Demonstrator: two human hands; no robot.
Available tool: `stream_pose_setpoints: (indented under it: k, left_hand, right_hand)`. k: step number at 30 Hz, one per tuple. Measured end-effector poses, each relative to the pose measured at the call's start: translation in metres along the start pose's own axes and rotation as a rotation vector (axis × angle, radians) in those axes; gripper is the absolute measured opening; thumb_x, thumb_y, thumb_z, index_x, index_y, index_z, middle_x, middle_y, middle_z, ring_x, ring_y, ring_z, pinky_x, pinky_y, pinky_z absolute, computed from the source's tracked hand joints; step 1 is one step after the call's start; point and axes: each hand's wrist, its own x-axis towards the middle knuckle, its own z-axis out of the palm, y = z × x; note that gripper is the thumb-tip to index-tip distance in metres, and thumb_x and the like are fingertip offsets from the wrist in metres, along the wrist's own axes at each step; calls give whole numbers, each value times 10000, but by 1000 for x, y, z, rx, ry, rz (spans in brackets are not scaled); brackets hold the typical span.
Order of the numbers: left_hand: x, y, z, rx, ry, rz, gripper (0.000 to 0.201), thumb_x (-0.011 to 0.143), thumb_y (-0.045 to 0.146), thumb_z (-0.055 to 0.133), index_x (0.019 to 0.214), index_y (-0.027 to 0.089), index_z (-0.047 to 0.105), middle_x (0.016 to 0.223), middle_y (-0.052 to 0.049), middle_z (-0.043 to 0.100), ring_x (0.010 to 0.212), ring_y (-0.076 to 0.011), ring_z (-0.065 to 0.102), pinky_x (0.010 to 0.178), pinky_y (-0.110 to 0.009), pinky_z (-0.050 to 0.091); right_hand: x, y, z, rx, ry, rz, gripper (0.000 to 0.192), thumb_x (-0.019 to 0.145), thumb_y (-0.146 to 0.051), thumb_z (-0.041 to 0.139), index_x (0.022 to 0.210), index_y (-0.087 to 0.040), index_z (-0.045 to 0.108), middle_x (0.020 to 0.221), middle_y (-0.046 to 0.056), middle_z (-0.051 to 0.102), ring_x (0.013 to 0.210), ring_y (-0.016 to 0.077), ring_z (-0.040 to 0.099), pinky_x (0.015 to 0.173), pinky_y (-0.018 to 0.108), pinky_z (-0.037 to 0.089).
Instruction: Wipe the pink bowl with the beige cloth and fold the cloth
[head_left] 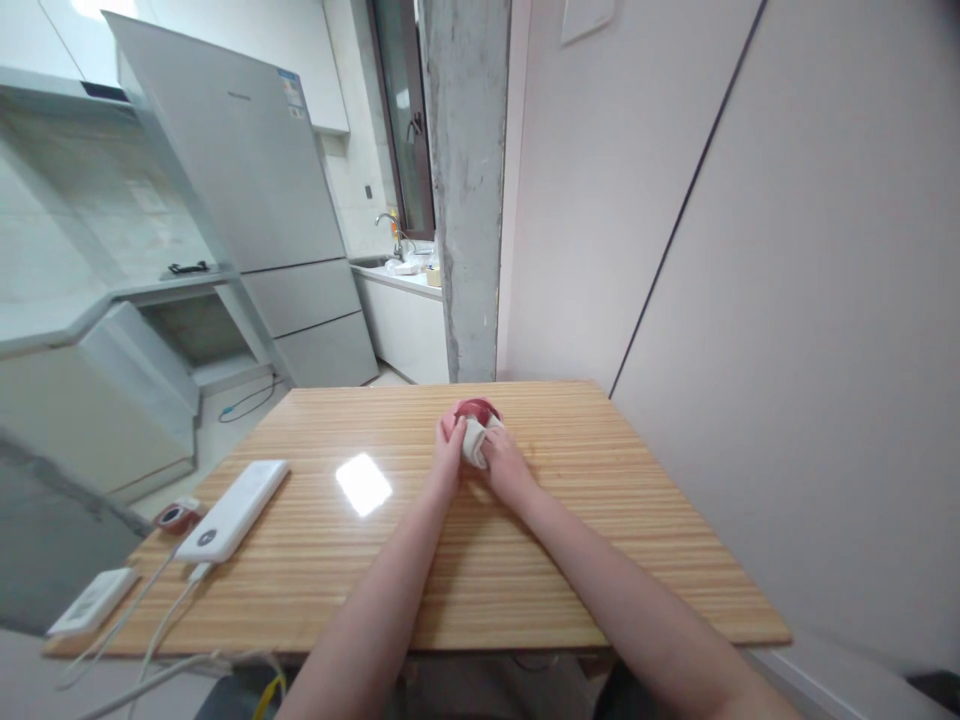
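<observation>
Both my hands are together over the far middle of the wooden table. My left hand (451, 445) is closed on the left side of a small pink, bowl-like thing (474, 407) with a darker red inside; its exact kind is hard to make out. A white cloth (473, 443) is bunched against its near side, between the hands. My right hand (505, 462) is closed around the cloth's right part, its fingers pushed in toward the pink thing. The hands hide much of both things.
On the wooden table (360, 590), a white power bank (234, 510) with cables lies at the left, beside a small red round device (174, 516) and a white flat box (91, 602). A wall (720, 330) borders the right; a concrete pillar (472, 200) stands beyond the far edge.
</observation>
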Motion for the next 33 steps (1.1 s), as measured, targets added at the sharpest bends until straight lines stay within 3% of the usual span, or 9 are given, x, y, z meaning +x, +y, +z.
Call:
stream_pose_setpoints:
  k: [2,5,8,10,14,18,24,30,33]
  left_hand:
    - [4,9,-6,64,22,69,436,744,466,654,1052,165,588,1023,-76,662,909,-163,628,796,-257,499]
    - [11,34,-24,214,-78,107,421,719,463,669,1000,150,655,947,-75,683,813,-169,622,674,-235,493]
    - [10,55,-36,309,-203,-8,492,681,451,712,1081,171,656,866,-66,700,675,-151,607,540,-215,454]
    - [6,57,-35,291,-193,-68,620,682,467,716,1224,203,572,832,-54,699,629,-138,604,518,-210,447]
    - [-4,38,-18,158,-147,-102,716,671,480,733,1293,251,462,1006,-76,675,752,-151,642,590,-226,498]
    - [-1,17,-9,135,-101,-129,573,673,487,718,1142,214,536,1122,-96,632,854,-187,637,588,-250,515]
    - [12,5,-16,192,-4,-85,457,688,428,693,1062,183,600,953,-77,671,839,-202,639,658,-285,513]
    - [9,2,-15,270,-68,10,327,682,365,697,944,175,649,915,-76,679,929,-215,622,745,-290,504]
    - [7,6,-15,184,-10,35,364,719,383,662,1015,176,618,1012,-89,664,974,-212,615,774,-311,511]
  right_hand:
    - [1,-4,-2,56,-50,-59,311,804,-92,555,1102,-160,616,1000,94,635,972,217,529,876,370,456]
    - [5,-9,-13,69,-130,-172,326,815,-78,539,1111,-192,615,1100,75,627,1036,205,518,917,362,447]
    - [8,-9,-22,14,-189,-229,268,820,-70,539,1021,-206,652,1075,63,633,1036,200,519,925,364,440]
    - [9,-8,-23,-12,-175,-203,189,832,-92,541,924,-193,671,942,64,645,961,201,535,885,361,455]
    - [8,-4,-20,-34,-8,-62,153,839,-140,543,913,-177,672,847,83,635,921,227,537,854,391,462]
    - [3,1,-23,161,12,-64,371,811,-151,549,1180,-181,580,1127,109,628,1099,245,540,948,400,444]
    - [-3,17,-35,120,525,272,381,851,-186,486,1227,-200,547,1253,127,577,1242,304,458,1047,539,342]
    - [6,26,-37,94,76,46,609,734,-34,480,1314,-214,520,1376,121,492,1261,251,447,1056,466,375]
    - [5,20,-31,83,25,60,650,677,-12,490,1296,-204,536,1389,124,474,1279,258,423,1070,491,348]
